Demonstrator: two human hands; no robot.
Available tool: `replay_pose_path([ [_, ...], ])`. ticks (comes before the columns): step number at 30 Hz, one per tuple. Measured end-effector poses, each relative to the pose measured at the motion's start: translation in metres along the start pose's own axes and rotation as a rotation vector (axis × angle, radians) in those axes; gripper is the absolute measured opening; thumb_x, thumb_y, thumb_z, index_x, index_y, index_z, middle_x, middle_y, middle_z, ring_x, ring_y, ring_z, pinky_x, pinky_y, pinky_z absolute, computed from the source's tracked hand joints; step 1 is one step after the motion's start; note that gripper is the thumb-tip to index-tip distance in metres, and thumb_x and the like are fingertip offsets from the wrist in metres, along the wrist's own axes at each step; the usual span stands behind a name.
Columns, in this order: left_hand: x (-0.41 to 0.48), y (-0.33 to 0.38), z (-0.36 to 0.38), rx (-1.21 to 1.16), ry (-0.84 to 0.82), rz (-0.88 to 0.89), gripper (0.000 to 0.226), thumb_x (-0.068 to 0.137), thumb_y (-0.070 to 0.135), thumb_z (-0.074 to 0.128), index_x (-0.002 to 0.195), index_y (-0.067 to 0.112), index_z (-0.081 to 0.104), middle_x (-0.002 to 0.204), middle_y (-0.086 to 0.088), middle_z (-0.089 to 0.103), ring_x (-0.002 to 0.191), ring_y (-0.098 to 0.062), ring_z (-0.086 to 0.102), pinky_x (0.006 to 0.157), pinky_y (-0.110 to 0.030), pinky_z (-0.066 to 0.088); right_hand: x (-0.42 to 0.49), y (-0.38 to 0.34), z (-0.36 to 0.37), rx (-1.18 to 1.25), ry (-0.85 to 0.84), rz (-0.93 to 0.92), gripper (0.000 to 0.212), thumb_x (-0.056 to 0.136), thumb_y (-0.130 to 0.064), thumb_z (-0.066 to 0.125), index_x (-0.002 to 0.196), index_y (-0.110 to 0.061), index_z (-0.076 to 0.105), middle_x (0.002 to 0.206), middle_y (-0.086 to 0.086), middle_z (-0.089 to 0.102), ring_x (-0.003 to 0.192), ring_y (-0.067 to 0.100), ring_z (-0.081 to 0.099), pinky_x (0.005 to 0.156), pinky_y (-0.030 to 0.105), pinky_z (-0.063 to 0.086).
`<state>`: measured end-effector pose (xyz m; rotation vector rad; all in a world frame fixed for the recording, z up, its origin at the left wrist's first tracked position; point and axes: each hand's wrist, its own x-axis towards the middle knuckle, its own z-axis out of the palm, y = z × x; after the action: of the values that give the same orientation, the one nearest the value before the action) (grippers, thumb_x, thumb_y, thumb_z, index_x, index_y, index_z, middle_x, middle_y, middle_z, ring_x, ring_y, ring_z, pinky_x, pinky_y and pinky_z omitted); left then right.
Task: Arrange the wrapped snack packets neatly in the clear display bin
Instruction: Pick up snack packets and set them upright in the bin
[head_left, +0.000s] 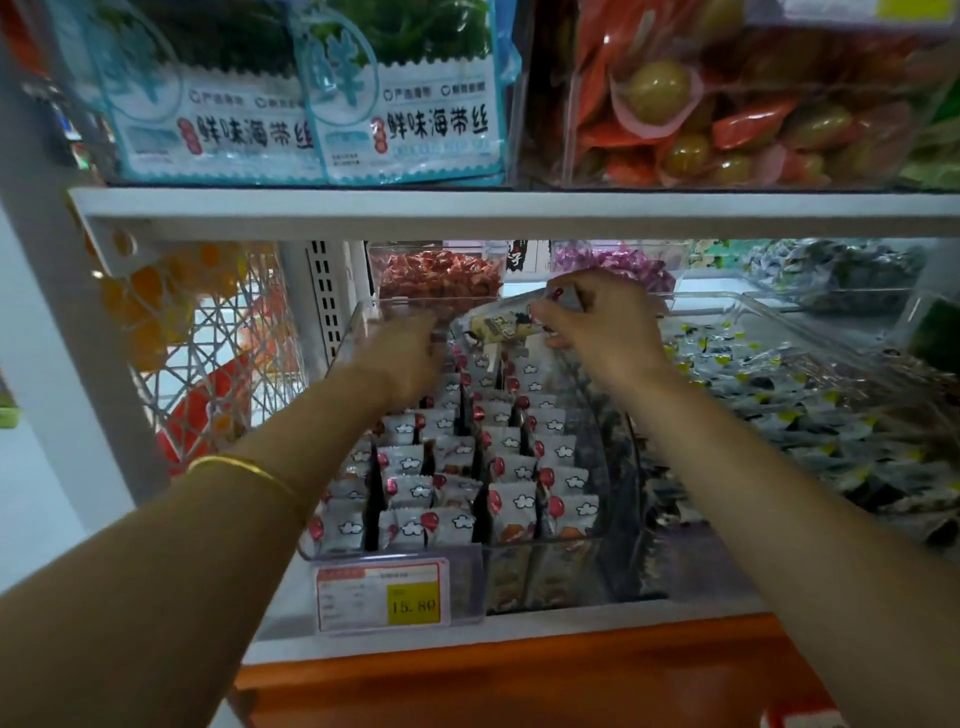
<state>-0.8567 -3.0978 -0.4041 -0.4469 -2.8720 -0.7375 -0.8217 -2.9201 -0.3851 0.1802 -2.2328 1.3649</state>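
The clear display bin (347, 347) lies beneath both hands, rows of white wrapped snack packets (483, 467) standing upright under the wrists, the left hand (400, 358) blurred over the far rows, its grip unreadable, while the right hand (597, 317) beside it pinches one loose packet (498, 325).

Left hand (402, 358): motion-blurred, fingertips indistinct, so whether it holds anything cannot be told. Right hand (602, 322): its fingers (550, 312) cover one end of a packet (501, 322), whose print is too smeared to read. Back rows of the clear bin (353, 338) are hidden behind both hands. Price tag (384, 592): small print unreadable. Seaweed packs (410, 104) are cut by the top edge, the neighbouring bin (748, 304) by the right edge.
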Motion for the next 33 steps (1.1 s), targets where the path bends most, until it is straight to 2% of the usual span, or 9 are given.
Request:
replay_pose_path([
  [2,0.018,-0.008,0.009,0.035,-0.071,-0.045,0.03,0.098,0.025,0.039,0.118,0.007,0.051,0.12,-0.02,0.055,0.105,-0.033,0.054,0.095,-0.047,0.044,0.009,0.005,0.002,-0.044,-0.012,-0.006,0.029,0.088,-0.016,0.063,0.093,0.012,0.06,0.096,0.031,0.062,0.092,0.041,0.06,0.085,0.057,0.049],
  [4,0.029,-0.015,0.016,0.046,-0.12,-0.091,0.033,0.097,0.032,0.036,0.114,0.007,0.05,0.123,-0.021,0.051,0.111,-0.035,0.05,0.099,-0.051,0.04,0.016,0.009,0.003,-0.076,-0.019,-0.017,0.026,0.088,-0.016,0.063,0.091,0.01,0.062,0.093,0.029,0.064,0.09,0.039,0.062,0.084,0.056,0.05],
  [8,0.039,-0.023,0.025,0.197,-0.19,-0.148,0.06,0.096,0.048,0.019,0.145,0.012,0.023,0.151,-0.016,0.026,0.138,-0.034,0.025,0.112,-0.058,0.015,0.025,0.016,0.005,-0.122,-0.03,-0.027,0.025,0.088,-0.017,0.063,0.095,0.007,0.063,0.096,0.022,0.065,0.092,0.035,0.062,0.086,0.051,0.05],
  [14,0.034,-0.021,0.018,0.114,-0.266,-0.192,0.06,0.096,0.051,0.021,0.143,0.014,0.024,0.146,-0.019,0.034,0.132,-0.035,0.034,0.109,-0.053,0.027,0.044,0.01,0.026,-0.115,-0.022,-0.05,0.024,0.087,-0.018,0.066,0.096,0.004,0.064,0.098,0.019,0.065,0.08,0.021,0.066,0.075,0.033,0.056],
  [18,0.021,-0.02,0.017,0.15,-0.301,-0.196,0.057,0.096,0.05,0.021,0.143,0.017,0.022,0.142,-0.018,0.038,0.129,-0.034,0.037,0.107,-0.053,0.03,0.06,-0.003,0.055,-0.219,-0.056,-0.129,0.018,0.087,-0.02,0.064,0.094,-0.004,0.067,0.087,0.004,0.06,0.073,0.011,0.052,0.055,0.007,0.036],
  [22,0.012,-0.021,0.018,0.259,-0.282,-0.175,0.06,0.093,0.053,0.019,0.141,0.017,0.026,0.144,-0.016,0.037,0.13,-0.032,0.035,0.107,-0.054,0.029,0.071,-0.008,0.08,-0.416,-0.163,-0.169,0.017,0.087,-0.019,0.063,0.082,-0.012,0.049,0.069,-0.009,0.042,0.061,0.003,0.038,0.044,0.011,0.03],
  [24,0.008,-0.021,0.018,0.296,-0.268,-0.16,0.06,0.093,0.052,0.017,0.143,0.018,0.023,0.148,-0.015,0.031,0.134,-0.031,0.03,0.109,-0.053,0.024,0.074,-0.01,0.091,-0.503,-0.222,-0.189,0.021,0.087,-0.017,0.064,0.078,-0.013,0.045,0.069,-0.008,0.043,0.061,0.005,0.041,0.046,0.011,0.026],
  [28,-0.006,-0.015,0.011,0.404,-0.274,-0.113,0.062,0.096,0.048,0.015,0.148,0.016,0.013,0.155,-0.013,0.017,0.142,-0.029,0.015,0.114,-0.051,0.013,0.077,-0.013,0.11,-0.61,-0.321,-0.246,0.014,0.085,-0.012,0.064,0.083,-0.012,0.051,0.081,0.004,0.051,0.075,0.016,0.049,0.06,0.018,0.034],
  [33,-0.028,-0.009,-0.018,0.925,-0.201,-0.035,0.066,0.095,0.051,0.008,0.148,0.013,-0.005,0.157,-0.012,-0.011,0.144,-0.027,-0.014,0.115,-0.051,-0.007,0.079,-0.002,0.129,-0.738,-0.341,-0.261,0.016,0.084,-0.023,0.065,0.085,-0.016,0.051,0.089,0.004,0.054,0.088,0.021,0.055,0.076,0.031,0.045],
])
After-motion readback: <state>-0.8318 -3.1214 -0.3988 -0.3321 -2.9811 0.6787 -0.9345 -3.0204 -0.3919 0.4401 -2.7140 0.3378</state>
